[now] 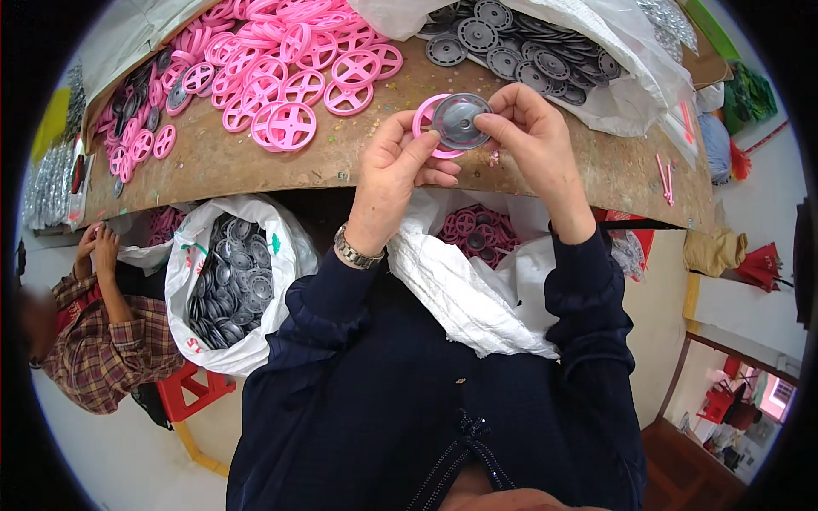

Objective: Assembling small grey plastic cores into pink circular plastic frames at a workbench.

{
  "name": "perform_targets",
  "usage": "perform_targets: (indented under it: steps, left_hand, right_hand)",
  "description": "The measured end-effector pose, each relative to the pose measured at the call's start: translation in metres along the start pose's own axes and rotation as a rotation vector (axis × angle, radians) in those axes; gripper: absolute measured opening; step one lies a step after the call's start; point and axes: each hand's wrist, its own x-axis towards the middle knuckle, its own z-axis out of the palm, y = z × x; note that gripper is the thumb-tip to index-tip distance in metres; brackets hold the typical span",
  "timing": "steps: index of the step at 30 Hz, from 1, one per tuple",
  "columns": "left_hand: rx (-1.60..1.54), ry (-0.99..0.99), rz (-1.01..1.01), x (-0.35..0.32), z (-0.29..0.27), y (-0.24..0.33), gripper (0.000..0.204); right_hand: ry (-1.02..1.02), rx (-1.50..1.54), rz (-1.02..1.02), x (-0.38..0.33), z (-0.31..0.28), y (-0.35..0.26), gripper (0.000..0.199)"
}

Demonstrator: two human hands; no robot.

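Over the front edge of the table, my left hand (400, 162) grips a pink plastic wheel ring (421, 121) by its left side. A grey plastic disc (458, 122) lies against the ring and covers most of it, set a little to the right. My right hand (532, 132) pinches the disc at its right edge, thumb on its face. Whether the disc is seated in the ring, I cannot tell. A heap of pink spoked wheels (291, 126) spreads to the left of my hands. Beyond my right hand, grey discs (477, 34) spill from a white sack (630, 94).
Below the table's edge (332, 175) stand a white sack of dark discs (294, 247) and, before my lap, a white sack (452, 298) with pink wheels holding dark centres (479, 232). A co-worker in a plaid shirt (119, 349) sits at left. Pink sticks (665, 179) lie at right.
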Motion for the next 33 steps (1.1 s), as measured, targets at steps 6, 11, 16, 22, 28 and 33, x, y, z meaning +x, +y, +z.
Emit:
perform_targets:
  steps: [6,11,16,22,28,33]
  left_hand:
    - [0.125,-0.010,0.052,-0.004,0.000,-0.004,0.024]
    - [0.180,-0.063,0.115,-0.009,-0.001,-0.003,0.023]
    - [0.158,-0.127,0.100,-0.011,-0.001,-0.006,0.025]
    - [0.341,-0.098,0.186,-0.014,0.006,-0.003,0.019]
    - [0.531,-0.049,0.265,-0.016,0.007,-0.011,0.017]
    - [0.446,-0.065,0.103,-0.010,0.014,0.000,0.017]
  right_hand:
    - [0.081,-0.242,-0.148,-0.011,0.019,0.001,0.014]
    - [0.139,-0.124,-0.163,-0.014,0.018,0.004,0.018]
    - [-0.013,0.039,-0.047,-0.023,0.014,0.003,0.025]
    - [0.018,-0.134,-0.118,-0.036,0.017,0.006,0.015]
    - [0.048,-0.120,-0.107,-0.039,0.021,0.011,0.012]
    - [-0.009,0.016,0.005,-0.033,0.013,0.017,0.012]
